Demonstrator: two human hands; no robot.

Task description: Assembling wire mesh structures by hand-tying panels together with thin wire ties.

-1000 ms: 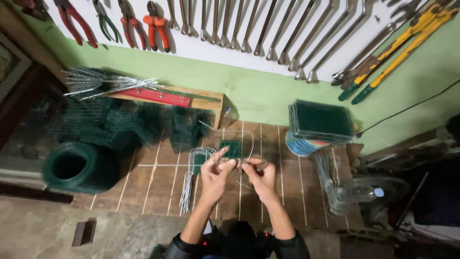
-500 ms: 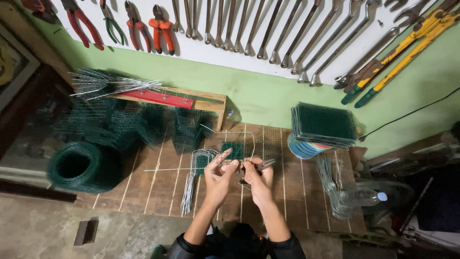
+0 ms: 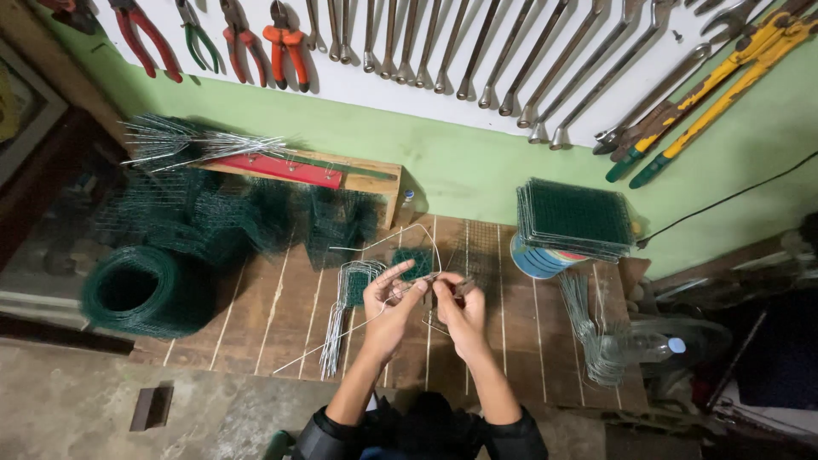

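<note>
Head view shows the left hand and right hand pinching a thin wire, bending it, so next they must pull gently just above the green mesh piece.

Over the wooden workbench, the left hand and the right hand meet close together, both pinching a thin bare wire that loops up beyond them and trails off toward the bench's near edge. A small piece of green mesh lies just beyond the fingers. Left of the hands rests a bundle of cut wires; farther left sits a roll of green mesh. Right of the hands, a stack of flat mesh panels tops a blue can.
</note>
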